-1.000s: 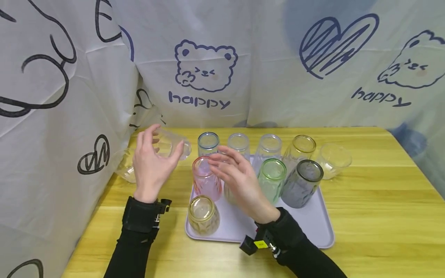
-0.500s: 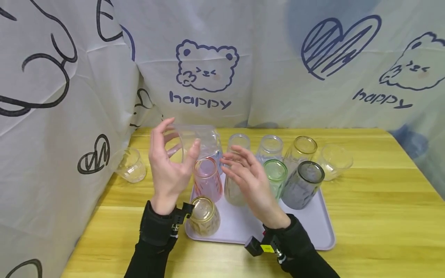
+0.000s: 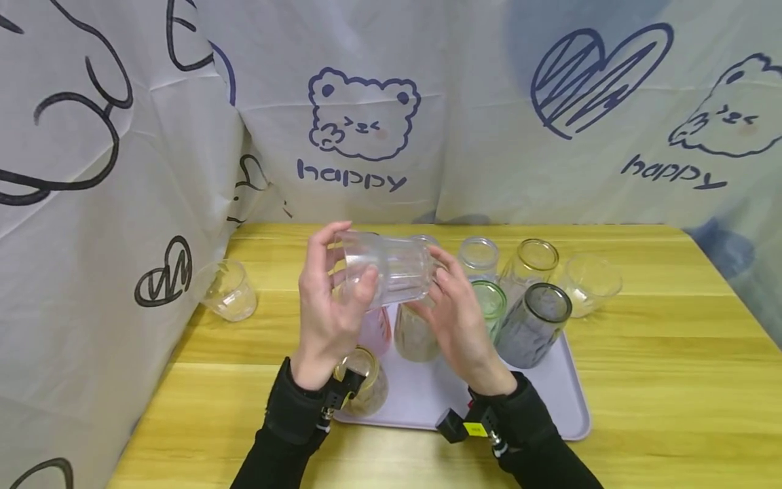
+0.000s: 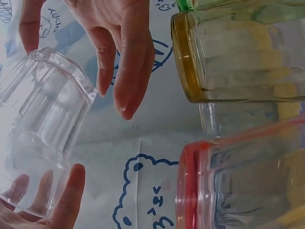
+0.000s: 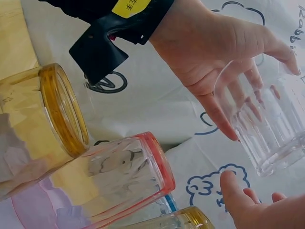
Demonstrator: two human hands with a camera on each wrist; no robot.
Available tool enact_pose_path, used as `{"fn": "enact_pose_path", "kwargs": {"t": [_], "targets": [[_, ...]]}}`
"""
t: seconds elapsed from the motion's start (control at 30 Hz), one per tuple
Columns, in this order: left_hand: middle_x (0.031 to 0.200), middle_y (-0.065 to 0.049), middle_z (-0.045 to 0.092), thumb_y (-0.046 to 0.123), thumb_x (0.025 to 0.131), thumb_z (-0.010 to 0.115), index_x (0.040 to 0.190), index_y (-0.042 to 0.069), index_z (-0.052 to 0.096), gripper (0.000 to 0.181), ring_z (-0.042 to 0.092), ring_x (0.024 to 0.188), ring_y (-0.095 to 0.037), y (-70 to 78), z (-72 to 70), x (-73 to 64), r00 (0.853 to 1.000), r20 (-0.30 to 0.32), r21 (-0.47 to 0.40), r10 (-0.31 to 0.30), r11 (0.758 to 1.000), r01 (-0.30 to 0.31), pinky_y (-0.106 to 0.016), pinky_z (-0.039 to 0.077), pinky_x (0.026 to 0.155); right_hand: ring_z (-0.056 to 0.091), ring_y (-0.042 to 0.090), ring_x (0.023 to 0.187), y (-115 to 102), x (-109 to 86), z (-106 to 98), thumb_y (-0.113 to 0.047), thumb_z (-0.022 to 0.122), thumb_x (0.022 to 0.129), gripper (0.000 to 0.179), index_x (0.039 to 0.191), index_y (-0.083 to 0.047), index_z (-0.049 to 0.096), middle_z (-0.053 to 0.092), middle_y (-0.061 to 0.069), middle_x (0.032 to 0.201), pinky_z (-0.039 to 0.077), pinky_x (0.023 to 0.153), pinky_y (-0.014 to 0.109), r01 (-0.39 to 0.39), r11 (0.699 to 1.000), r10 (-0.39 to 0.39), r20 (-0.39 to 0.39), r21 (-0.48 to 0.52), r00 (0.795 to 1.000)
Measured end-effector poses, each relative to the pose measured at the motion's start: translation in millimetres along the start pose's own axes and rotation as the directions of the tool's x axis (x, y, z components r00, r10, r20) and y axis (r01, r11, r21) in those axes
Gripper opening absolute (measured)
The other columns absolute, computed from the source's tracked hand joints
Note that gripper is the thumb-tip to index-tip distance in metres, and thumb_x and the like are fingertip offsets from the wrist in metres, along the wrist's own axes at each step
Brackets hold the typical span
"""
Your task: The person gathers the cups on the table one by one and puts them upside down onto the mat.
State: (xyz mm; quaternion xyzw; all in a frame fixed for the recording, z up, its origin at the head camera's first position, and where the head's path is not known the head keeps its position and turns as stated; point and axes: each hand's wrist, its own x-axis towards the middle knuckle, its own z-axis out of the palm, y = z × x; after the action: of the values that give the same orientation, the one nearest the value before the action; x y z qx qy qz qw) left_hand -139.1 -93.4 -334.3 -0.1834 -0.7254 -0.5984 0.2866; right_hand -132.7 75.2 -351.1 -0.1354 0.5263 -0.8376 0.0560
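Observation:
My left hand (image 3: 330,305) grips a clear tumbler (image 3: 400,268) near its smooth mouth and holds it on its side above the tray. The tumbler's fluted base points right, toward my right hand (image 3: 455,309). In the left wrist view, one right-hand fingertip (image 4: 31,45) meets the edge of the base, while the other fingers hang loosely bent beside it. Below the hands, a yellow-rimmed glass (image 3: 360,384), a pink glass (image 3: 375,333), a green glass (image 3: 493,305) and a dark grey glass (image 3: 531,333) stand upside down. The held tumbler partly hides the back-row glasses.
A lavender tray (image 3: 421,404) carries the coloured glasses on the wooden table (image 3: 666,367). One clear cup (image 3: 231,292) stands at the left by the cloth, another (image 3: 589,285) to the right behind the tray. Printed cloth (image 3: 489,156) hangs behind and at both sides.
My left hand has carried the clear tumbler rightward from the table's left side to above the tray. My right hand has shifted slightly right, and its fingers now meet the tumbler's base.

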Motion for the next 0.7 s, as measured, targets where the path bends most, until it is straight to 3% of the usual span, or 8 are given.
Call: {"fn": "enact_pose_path", "kwargs": {"t": [0.2,0.3,0.47,0.6,0.7], "targets": [[0.118,-0.023,0.063,0.057,0.090,0.055,0.134,-0.001,0.047,0.073,0.068,0.103,-0.036,0.4,5.3,-2.5,0.999,0.037,0.046,0.025,0.999,-0.027,-0.047,0.063,0.081,0.056,0.012,0.125,-1,-1.3,0,-0.032,0.042,0.100,0.053,0.148,-0.011,0.033,0.054,-0.005,0.135,0.047,0.110,0.050,0.016,1.000,-0.015,0.023,-0.026,1.000],[0.114,-0.020,0.065,0.063,0.092,0.050,0.133,0.000,0.048,0.075,0.068,0.097,-0.031,0.8,11.1,-4.6,0.997,0.060,0.107,0.039,0.993,-0.045,-0.042,0.061,0.078,0.059,0.012,0.118,-3,-3.5,2,-0.033,0.045,0.100,0.055,0.149,-0.010,0.034,0.057,-0.005,0.130,0.052,0.103,0.043,0.020,1.000,-0.019,0.020,-0.015,1.000],[0.113,-0.014,0.068,0.070,0.094,0.041,0.134,0.005,0.050,0.077,0.066,0.094,-0.023,-0.2,20.4,-8.1,0.992,0.110,0.206,0.067,0.974,-0.089,-0.033,0.056,0.072,0.064,0.008,0.103,-3,-5.7,4,-0.032,0.053,0.101,0.038,0.135,-0.016,0.044,0.064,-0.006,0.120,0.057,0.088,0.026,0.041,0.998,-0.040,-0.019,0.052,0.999],[0.117,-0.014,0.068,0.072,0.097,0.031,0.134,0.005,0.050,0.079,0.066,0.096,-0.023,-0.2,23.1,-9.3,0.988,0.123,0.249,0.096,0.960,-0.124,-0.033,0.056,0.073,0.065,0.007,0.100,-2,-5.5,4,-0.028,0.056,0.101,0.024,0.121,-0.019,0.049,0.067,-0.006,0.115,0.057,0.085,0.023,0.073,0.995,-0.070,-0.044,0.073,0.997],[0.113,-0.014,0.070,0.072,0.098,0.026,0.136,0.005,0.050,0.080,0.067,0.091,-0.022,-0.4,23.3,-9.9,0.985,0.133,0.258,0.105,0.956,-0.137,-0.031,0.054,0.067,0.065,0.007,0.100,-1,-5.3,3,-0.027,0.058,0.100,0.022,0.119,-0.018,0.049,0.068,-0.006,0.113,0.058,0.085,0.023,0.081,0.994,-0.077,-0.058,0.067,0.995]]}}
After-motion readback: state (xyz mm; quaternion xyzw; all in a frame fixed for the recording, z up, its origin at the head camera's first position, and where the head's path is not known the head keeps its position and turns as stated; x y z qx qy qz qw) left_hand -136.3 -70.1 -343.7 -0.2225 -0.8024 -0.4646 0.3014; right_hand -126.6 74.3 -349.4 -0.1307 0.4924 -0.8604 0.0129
